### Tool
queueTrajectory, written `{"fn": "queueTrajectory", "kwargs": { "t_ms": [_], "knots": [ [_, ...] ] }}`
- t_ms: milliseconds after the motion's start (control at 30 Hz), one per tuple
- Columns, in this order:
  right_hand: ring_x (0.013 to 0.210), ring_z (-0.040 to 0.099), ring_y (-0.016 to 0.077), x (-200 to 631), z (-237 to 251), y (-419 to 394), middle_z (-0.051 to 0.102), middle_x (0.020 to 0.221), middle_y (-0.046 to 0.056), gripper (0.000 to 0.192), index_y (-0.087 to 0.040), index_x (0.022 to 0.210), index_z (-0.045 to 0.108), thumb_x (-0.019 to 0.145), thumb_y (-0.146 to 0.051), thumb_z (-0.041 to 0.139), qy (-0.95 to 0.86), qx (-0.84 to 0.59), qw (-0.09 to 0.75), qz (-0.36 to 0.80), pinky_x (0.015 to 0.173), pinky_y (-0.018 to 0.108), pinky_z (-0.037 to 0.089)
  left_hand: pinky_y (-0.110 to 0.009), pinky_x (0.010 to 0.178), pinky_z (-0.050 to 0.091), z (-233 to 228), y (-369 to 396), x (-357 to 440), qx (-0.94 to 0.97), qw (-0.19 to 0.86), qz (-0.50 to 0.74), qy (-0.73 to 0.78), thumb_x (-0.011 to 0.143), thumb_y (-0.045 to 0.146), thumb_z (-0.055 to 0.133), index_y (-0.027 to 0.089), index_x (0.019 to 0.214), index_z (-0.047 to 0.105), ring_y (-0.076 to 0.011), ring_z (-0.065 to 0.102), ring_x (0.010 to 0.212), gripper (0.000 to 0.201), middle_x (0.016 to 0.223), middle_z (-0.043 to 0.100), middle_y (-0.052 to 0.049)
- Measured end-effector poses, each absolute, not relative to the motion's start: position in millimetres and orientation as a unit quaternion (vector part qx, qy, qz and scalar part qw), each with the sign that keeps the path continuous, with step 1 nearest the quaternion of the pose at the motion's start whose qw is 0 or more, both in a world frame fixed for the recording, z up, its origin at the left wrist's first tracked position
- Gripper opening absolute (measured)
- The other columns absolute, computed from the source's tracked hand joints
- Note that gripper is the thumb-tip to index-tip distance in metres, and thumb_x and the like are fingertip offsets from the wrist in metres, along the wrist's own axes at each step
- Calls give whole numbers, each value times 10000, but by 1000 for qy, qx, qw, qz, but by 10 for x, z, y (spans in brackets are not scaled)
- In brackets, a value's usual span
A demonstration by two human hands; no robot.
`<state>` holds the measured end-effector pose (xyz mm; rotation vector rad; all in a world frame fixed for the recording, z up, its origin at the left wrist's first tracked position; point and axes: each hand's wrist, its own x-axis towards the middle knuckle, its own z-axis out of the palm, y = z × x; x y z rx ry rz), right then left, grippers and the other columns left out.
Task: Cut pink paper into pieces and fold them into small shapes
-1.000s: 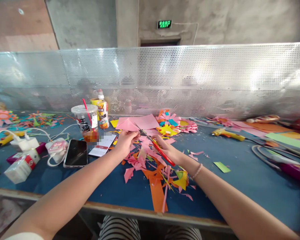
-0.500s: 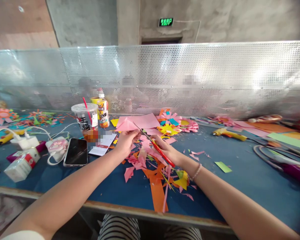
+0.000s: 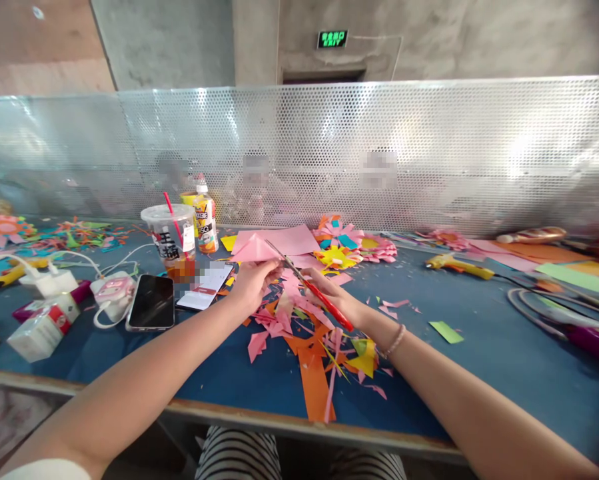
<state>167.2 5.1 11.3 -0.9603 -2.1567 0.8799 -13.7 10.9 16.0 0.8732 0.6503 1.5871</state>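
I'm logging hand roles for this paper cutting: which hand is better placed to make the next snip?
Probably the right hand: it already grips the red scissors, blades pointing at the pink paper. The left hand is pinching that paper, so it suits steadying it.

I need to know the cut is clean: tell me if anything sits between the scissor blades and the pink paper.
Nothing visible does. The left hand holds the pink paper up off the table, and the scissors in the right hand reach it directly. The scraps lie below, clear of the blades.
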Motion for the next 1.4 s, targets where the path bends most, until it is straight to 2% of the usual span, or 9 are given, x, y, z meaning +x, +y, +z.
{"fn": "queueTrajectory", "kwargs": {
  "t_ms": [533,700,933,1133,1267,1400],
  "knots": [
    [975,522,239,1664,124,52,571,1027,52,337,-235,1085,484,789,-394,451,-827,-356,306,308,826,343,421,-202,546,436,151,129,-165,375,570,671,291,530,159,691,96,612,640,-78,568,521,115,577,635,-23],
    [888,524,204,1649,148,45,555,970,50,281,-207,1014,486,798,-379,433,-833,-351,306,299,792,328,414,-198,552,448,167,117,-164,366,576,670,291,533,153,686,90,624,636,-73,569,514,122,580,634,-18],
    [633,467,128,1611,134,-7,500,724,11,228,-202,934,464,810,-392,439,-846,-333,318,269,563,252,392,-194,552,455,172,122,-169,363,580,671,285,542,142,682,90,641,622,-74,570,519,128,573,627,-14],
    [575,410,99,1595,113,32,446,664,-20,180,-199,863,416,820,-372,437,-855,-335,319,236,529,234,350,-202,567,462,157,133,-176,371,582,666,283,547,143,681,102,663,615,-80,577,536,139,596,631,-15],
    [555,366,90,1610,76,100,382,639,-47,208,-209,929,385,807,-361,460,-819,-353,370,259,514,225,332,-214,578,464,133,129,-185,407,578,640,302,550,163,684,103,661,620,-91,579,558,141,602,626,-22],
    [598,378,94,1626,72,112,385,692,-41,285,-232,1016,354,789,-339,490,-783,-330,417,321,555,226,361,-231,593,468,99,106,-182,472,559,603,318,561,191,684,109,655,620,-109,583,579,141,622,631,-38]
  ]
}}
